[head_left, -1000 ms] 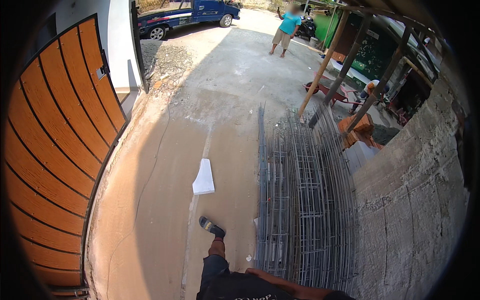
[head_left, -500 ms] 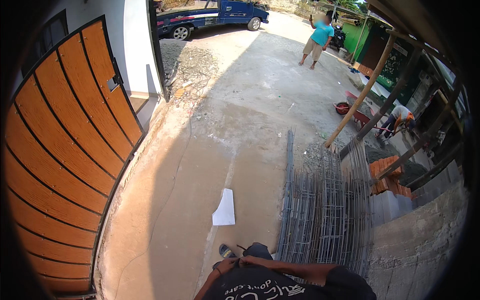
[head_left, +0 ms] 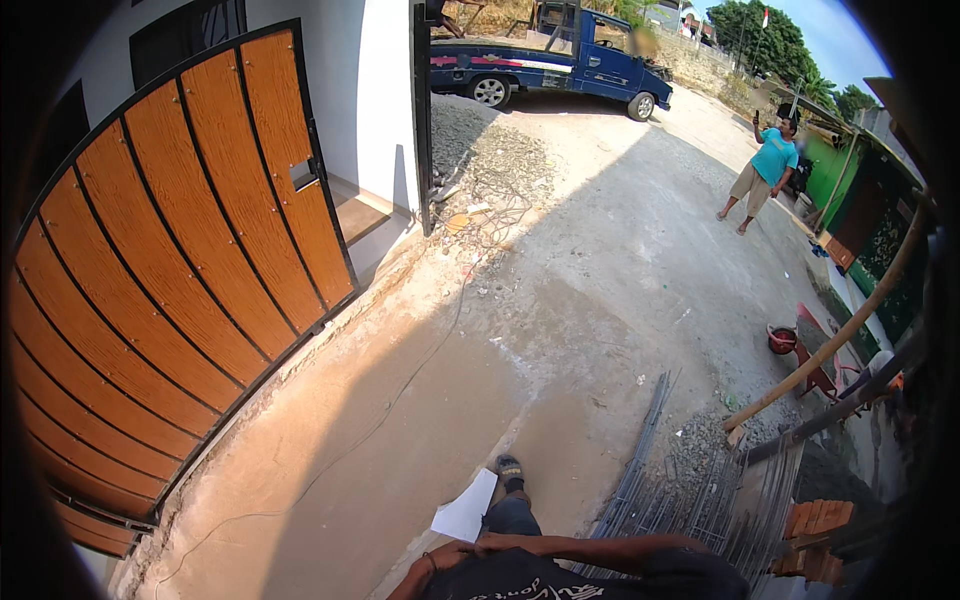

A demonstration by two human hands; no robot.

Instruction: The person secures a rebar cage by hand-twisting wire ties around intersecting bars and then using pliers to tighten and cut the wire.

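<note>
My left hand [head_left: 447, 556] and my right hand [head_left: 492, 543] meet at my waist at the lower edge, against my dark shirt, fingers curled; whatever they hold is hidden or too small to make out. My foot [head_left: 509, 470] in a slide sandal is out in front on the concrete. Beside that leg lies a white cut board [head_left: 460, 510]. Bundles of steel rebar cages [head_left: 640, 460] lie to the right of me.
An orange slatted gate [head_left: 170, 260] stands left, a blue pickup [head_left: 607, 75] far ahead. A person in turquoise [head_left: 775, 160] holds up a phone. Right are a red wheelbarrow [head_left: 815, 370], a leaning pole [head_left: 820, 350] and bricks [head_left: 815, 525]. A cable [head_left: 410, 380] crosses the ground.
The view has swung and rolled, showing more road and truck. I have stepped forward, the board now beside my leg. My hands have come together at my waist since a second ago.
</note>
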